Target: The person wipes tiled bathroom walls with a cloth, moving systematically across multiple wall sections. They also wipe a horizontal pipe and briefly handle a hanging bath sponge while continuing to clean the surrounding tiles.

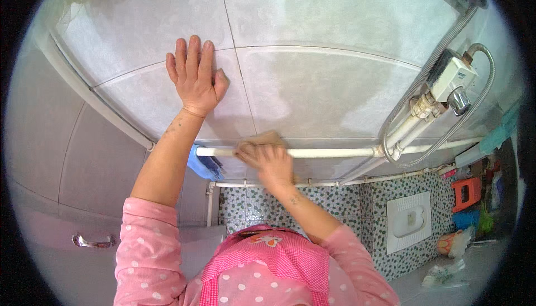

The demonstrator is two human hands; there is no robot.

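My left hand (196, 80) lies flat on the tiled wall (329, 88), its fingers stretched upward and holding nothing. Below it and to the right, my right hand (272, 166) is closed on a brown cloth (262, 141), slightly blurred. The cloth is bunched around a white horizontal pipe (324, 153) that runs along the wall. Darker, wet-looking patches spread over the tiles to the right of my left hand. By the pipe's left end there is a blue plastic object (204, 165), partly behind my left forearm.
At right, a shower valve (453, 77) with a metal hose (391, 119) juts from the wall. Below lie a pebble-patterned floor (379, 239) and a squat toilet (409, 222). An orange stool (466, 193) stands at far right. A door handle (94, 242) is at lower left.
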